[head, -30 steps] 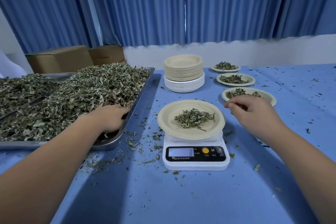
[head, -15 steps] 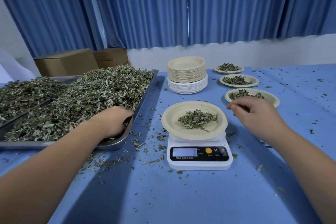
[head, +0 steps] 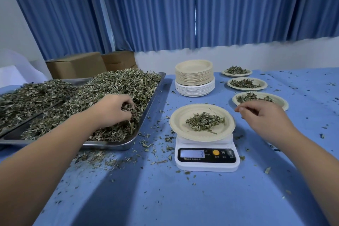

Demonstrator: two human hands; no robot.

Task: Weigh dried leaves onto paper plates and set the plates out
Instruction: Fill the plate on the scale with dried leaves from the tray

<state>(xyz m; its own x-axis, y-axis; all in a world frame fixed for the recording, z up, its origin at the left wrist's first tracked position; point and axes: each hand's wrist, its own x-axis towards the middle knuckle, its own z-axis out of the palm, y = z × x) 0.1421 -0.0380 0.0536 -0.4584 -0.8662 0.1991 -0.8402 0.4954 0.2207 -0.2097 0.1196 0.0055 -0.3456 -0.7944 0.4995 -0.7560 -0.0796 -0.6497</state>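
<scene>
Looks like topping up: your left hand [head: 110, 111] grips dried leaves [head: 117, 86]; right hand [head: 264, 118] curled, contents unclear. Next, drop them on the plate [head: 176, 124] between your hands.

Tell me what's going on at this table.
Dried leaves are being weighed out. The left hand grips a clump in the metal tray. The right hand hovers, loosely curled, beside the paper plate on the scale, which reads 3. Three filled plates sit at the right.
</scene>
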